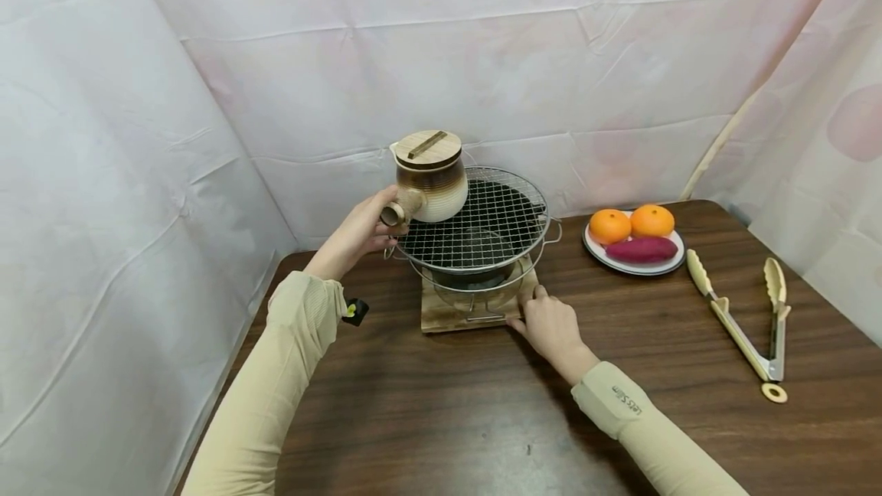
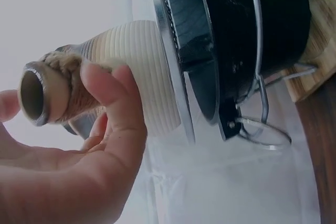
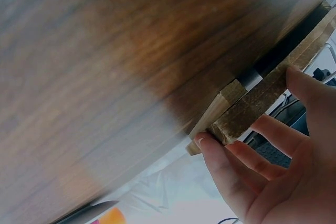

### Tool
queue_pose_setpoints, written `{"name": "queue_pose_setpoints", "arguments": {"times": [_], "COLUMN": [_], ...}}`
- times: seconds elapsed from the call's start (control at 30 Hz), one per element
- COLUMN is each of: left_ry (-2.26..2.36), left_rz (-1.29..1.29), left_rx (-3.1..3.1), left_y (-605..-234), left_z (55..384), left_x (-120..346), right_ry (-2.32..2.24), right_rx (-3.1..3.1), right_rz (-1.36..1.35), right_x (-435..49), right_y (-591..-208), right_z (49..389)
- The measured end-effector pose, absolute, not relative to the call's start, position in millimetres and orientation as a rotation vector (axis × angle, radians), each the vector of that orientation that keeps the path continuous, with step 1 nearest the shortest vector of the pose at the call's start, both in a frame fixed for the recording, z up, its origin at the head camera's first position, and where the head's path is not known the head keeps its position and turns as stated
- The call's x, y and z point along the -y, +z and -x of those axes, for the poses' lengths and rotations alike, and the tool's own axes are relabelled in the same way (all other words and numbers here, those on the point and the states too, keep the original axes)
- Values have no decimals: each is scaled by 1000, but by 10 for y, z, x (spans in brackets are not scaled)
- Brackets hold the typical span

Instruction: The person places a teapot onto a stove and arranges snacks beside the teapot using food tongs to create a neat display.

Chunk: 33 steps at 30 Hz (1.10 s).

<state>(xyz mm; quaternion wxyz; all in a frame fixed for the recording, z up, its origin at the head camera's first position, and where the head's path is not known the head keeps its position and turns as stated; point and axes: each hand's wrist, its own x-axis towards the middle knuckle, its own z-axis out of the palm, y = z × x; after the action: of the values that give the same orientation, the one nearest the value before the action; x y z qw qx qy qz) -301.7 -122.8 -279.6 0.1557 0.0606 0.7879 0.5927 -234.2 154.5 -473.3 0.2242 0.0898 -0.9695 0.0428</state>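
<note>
A ribbed side-handled teapot (image 1: 446, 197), shaded brown to cream, stands on the left part of a round wire grill rack (image 1: 496, 226). Its flat wooden lid (image 1: 422, 147) is on. My left hand (image 1: 358, 230) grips the rope-wrapped handle (image 2: 79, 90), thumb and fingers around it, with the hollow end facing out. Under the rack sits a black brazier bowl (image 2: 262, 30) in a wire frame, on a square wooden base (image 1: 441, 314). My right hand (image 1: 551, 325) holds the base's near right corner, fingertips against its edges in the right wrist view.
Right of the grill, a white dark-rimmed plate (image 1: 644, 270) bears two oranges (image 1: 609, 226) and a purple sweet potato (image 1: 642, 249). Spread tongs (image 1: 740, 331) lie farther right, near the table's right edge. White curtains (image 1: 482, 83) hang behind and at both sides.
</note>
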Motion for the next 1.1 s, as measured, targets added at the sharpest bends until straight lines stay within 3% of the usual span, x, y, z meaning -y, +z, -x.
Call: {"name": "queue_pose_setpoints", "arguments": {"times": [0.53,1.1], "left_ry": [1671,1514], "left_rz": [-165,-150], "left_rx": [-2446,-2664], "left_y": [-2973,-3579], "left_z": [2759,2523], "left_x": [1479,1475], "right_ry": [126,146], "right_rx": [2700,2716], "right_rz": [-244,-247], "right_x": [-1544,-1542], "right_y": [-4727,-4729], "right_z": [2338,2354]}}
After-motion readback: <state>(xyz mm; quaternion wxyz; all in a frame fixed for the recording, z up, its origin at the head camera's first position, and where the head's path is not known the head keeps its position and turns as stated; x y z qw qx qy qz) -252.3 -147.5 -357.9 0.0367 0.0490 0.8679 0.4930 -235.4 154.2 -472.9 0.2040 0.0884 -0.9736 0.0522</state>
